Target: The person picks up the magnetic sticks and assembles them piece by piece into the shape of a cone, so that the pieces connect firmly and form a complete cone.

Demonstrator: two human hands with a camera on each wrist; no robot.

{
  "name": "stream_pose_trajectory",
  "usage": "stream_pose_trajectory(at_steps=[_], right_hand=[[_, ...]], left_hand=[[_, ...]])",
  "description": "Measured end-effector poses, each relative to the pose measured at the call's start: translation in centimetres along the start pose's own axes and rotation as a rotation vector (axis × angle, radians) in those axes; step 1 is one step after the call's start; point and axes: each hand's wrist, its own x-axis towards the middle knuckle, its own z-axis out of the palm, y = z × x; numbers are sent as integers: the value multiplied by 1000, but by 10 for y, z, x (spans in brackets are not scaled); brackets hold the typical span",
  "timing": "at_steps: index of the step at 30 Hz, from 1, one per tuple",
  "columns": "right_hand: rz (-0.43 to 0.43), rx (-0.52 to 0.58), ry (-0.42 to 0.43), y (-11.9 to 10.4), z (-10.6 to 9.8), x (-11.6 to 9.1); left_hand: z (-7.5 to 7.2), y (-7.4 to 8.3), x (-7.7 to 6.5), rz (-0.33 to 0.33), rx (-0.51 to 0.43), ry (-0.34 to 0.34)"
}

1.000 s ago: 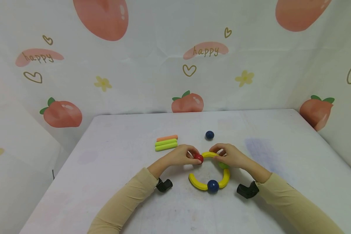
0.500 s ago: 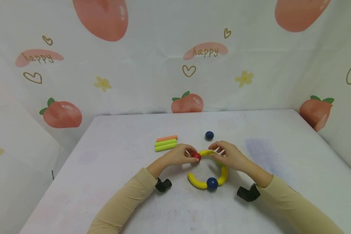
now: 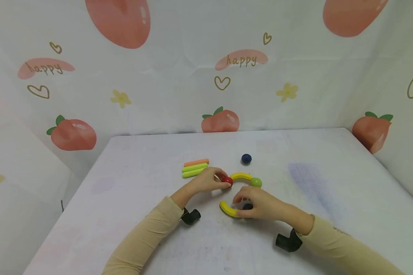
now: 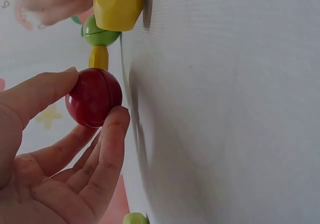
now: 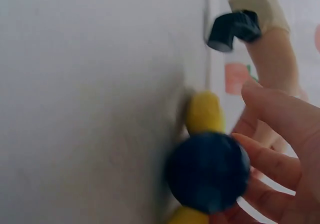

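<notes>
My left hand (image 3: 206,181) pinches a red ball (image 4: 94,98) between thumb and fingertips. A curved yellow rod (image 3: 241,175) runs from that ball to a green ball (image 3: 256,182). Nearer the table's front, my right hand (image 3: 263,203) is over a blue ball (image 5: 207,171), mostly covering it in the head view. In the right wrist view its fingers are loosely bent beside the ball, with the thumb held apart. Another curved yellow rod (image 3: 228,210) joins this ball's left side. A further yellow piece on its other side is mostly hidden by the right hand.
A second blue ball (image 3: 246,159) lies behind the curved pieces. Two lime sticks (image 3: 194,170) and an orange stick (image 3: 196,162) lie side by side to the left. Black wrist mounts (image 3: 289,241) stick out below both forearms. A printed cloth (image 3: 172,76) hangs behind the table.
My right hand has left the green ball and moved toward me, over the nearer blue ball. The left hand has shifted slightly left and away with the red ball, yellow rod and green ball.
</notes>
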Motion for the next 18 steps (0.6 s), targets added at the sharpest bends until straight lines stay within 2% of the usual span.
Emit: stream_pose_trajectory(at_steps=[4,9,18], right_hand=[[38,-82,-46,-6,6,1],[76,-163,-31,-11,9,1],[109,-175,27,-10,11,-2]], left_hand=[[0,-2,1,-9,-7,-4],[-1,-4,0,-32,-19,-8],[-3,-6,-3,-64,-1,-4]])
